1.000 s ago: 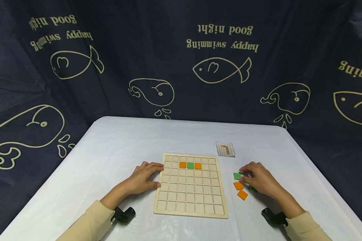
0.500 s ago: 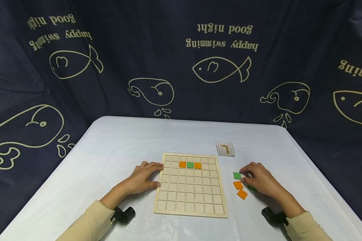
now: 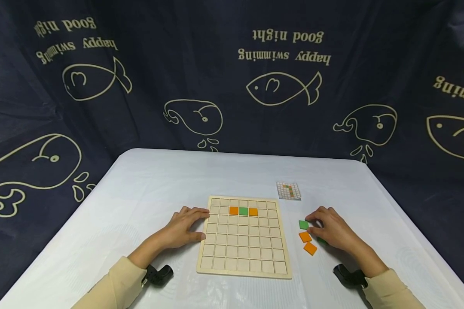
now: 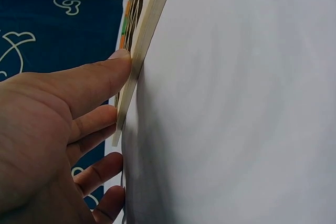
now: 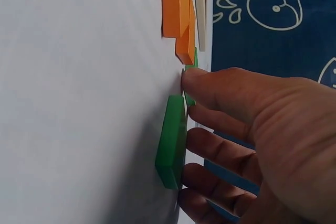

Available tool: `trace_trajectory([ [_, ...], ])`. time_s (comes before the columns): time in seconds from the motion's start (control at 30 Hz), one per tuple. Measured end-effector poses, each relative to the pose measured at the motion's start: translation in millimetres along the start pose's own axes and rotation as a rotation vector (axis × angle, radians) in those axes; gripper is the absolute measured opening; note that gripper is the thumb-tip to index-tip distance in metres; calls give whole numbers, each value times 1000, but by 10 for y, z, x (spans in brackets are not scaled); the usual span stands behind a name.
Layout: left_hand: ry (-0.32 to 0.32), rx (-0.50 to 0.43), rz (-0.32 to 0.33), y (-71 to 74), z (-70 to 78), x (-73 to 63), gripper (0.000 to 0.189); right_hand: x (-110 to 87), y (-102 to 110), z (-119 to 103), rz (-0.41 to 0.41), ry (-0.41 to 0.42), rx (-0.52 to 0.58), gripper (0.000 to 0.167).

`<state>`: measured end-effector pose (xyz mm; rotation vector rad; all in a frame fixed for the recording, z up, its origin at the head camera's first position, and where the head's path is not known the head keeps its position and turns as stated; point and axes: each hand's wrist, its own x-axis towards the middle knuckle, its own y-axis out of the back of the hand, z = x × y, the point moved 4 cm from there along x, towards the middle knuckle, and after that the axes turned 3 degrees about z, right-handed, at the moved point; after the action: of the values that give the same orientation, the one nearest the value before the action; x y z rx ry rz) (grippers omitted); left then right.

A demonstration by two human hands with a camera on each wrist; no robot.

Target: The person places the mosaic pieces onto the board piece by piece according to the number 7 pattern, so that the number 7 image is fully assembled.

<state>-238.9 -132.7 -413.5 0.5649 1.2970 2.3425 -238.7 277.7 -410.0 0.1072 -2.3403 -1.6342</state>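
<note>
In the head view, my left hand rests against the left edge of a wooden grid board. The left wrist view shows the thumb touching the board's rim, fingers loosely bent. One green tile sits between two orange tiles, left and right, in the second row. Right of the board, my right hand has thumb and index finger at the right edge of a loose green tile. Another green tile lies beneath the palm, mostly hidden from above.
Two loose orange tiles, one upper and one lower, lie between board and right hand. A small printed pattern card lies beyond the board's top right corner. The white-covered table meets a dark printed curtain behind.
Almost nothing differs. The right hand has shifted very slightly left beside the loose green tile; the left hand stays at the board's edge.
</note>
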Motion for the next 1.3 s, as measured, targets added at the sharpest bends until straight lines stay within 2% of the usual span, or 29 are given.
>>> trace_trajectory([
  [0.5, 7, 6, -6, 12, 9, 2, 57, 4, 4, -6, 18, 29, -5, 20],
  [1.07, 2, 2, -5, -1, 2, 3, 57, 31, 34, -43, 23, -4, 38, 21],
  [1.3, -16, -1, 22, 9, 5, -12, 57, 60, 73, -137, 57, 17, 64, 18],
])
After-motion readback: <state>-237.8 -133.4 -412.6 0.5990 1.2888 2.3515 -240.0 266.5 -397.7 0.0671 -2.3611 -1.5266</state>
